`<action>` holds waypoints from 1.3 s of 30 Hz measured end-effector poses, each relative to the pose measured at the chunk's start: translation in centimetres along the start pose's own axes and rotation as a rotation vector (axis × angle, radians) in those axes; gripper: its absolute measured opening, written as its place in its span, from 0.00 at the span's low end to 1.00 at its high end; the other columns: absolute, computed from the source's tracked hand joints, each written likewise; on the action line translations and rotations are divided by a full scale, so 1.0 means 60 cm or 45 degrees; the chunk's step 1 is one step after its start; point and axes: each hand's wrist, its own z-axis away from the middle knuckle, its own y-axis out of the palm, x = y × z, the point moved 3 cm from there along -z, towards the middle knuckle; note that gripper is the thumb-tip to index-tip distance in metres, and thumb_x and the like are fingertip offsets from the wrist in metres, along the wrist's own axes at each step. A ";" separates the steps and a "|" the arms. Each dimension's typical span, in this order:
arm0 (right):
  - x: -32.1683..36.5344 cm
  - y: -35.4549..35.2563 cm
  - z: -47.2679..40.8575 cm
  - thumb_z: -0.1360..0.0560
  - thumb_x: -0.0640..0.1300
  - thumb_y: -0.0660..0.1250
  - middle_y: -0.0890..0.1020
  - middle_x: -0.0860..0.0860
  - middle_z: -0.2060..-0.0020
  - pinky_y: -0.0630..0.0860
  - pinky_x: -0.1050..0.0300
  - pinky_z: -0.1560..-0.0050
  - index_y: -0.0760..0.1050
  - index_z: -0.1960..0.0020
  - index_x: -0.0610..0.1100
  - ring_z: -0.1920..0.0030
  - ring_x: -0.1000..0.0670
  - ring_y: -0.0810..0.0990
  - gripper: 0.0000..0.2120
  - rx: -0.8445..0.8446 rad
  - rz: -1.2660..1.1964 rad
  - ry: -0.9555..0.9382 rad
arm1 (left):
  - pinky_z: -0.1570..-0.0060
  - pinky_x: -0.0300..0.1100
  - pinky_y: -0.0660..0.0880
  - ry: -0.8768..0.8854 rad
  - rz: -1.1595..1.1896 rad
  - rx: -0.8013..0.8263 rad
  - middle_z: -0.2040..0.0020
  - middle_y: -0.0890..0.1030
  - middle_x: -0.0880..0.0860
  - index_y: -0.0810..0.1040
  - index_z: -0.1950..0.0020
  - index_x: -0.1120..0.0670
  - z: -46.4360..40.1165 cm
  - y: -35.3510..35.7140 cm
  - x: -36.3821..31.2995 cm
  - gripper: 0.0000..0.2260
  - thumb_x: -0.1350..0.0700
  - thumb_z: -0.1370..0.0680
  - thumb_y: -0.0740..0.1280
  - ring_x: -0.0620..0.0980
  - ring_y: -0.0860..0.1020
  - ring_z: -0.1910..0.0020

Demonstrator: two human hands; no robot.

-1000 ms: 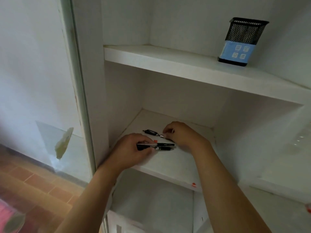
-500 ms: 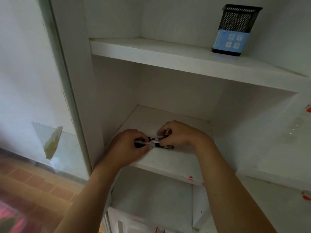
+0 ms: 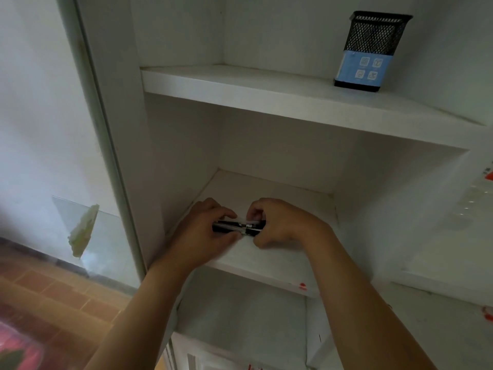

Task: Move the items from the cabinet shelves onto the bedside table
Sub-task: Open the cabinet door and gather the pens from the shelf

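A small bundle of black pens [image 3: 238, 227] lies across the front of the white middle shelf [image 3: 269, 260]. My left hand [image 3: 202, 233] grips the bundle's left end and my right hand [image 3: 277, 222] grips its right end, so both hands hold the pens together just above the shelf. A black mesh pen holder [image 3: 369, 52] with a blue label stands upright at the right of the upper shelf [image 3: 240, 89]. The bedside table is not in view.
The white cabinet side panel [image 3: 125, 129] rises on the left of the shelves. A lower compartment [image 3: 240, 316] opens beneath the middle shelf. Brown floor tiles [image 3: 53, 297] and a peeling wall patch [image 3: 81, 231] lie to the left.
The pens lay apart on the shelf a second ago; my two hands have drawn them together into one bundle. The camera has moved closer and tilted up slightly.
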 end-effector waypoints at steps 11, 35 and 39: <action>-0.020 0.007 0.023 0.31 0.41 0.76 0.85 0.58 0.54 0.83 0.54 0.48 0.85 0.49 0.53 0.54 0.58 0.83 0.12 -0.099 -0.189 -0.055 | 0.51 0.48 0.75 -0.036 -0.184 0.280 0.55 0.77 0.43 0.85 0.47 0.42 -0.027 0.005 -0.018 0.11 0.41 0.26 0.76 0.46 0.75 0.52; -0.002 0.033 0.054 0.27 0.44 0.71 0.75 0.53 0.52 0.71 0.58 0.59 0.76 0.49 0.47 0.56 0.53 0.76 0.08 -0.144 0.094 -0.034 | 0.55 0.49 0.74 -0.089 -0.179 0.451 0.56 0.75 0.48 0.80 0.49 0.53 -0.024 0.017 -0.044 0.14 0.43 0.22 0.72 0.49 0.76 0.57; -0.001 0.024 0.070 0.28 0.41 0.71 0.78 0.52 0.55 0.67 0.59 0.63 0.77 0.51 0.48 0.59 0.54 0.76 0.07 -0.146 0.053 0.019 | 0.59 0.46 0.71 -0.047 -0.198 0.469 0.56 0.74 0.47 0.79 0.52 0.51 -0.026 0.021 -0.052 0.13 0.42 0.22 0.72 0.45 0.74 0.59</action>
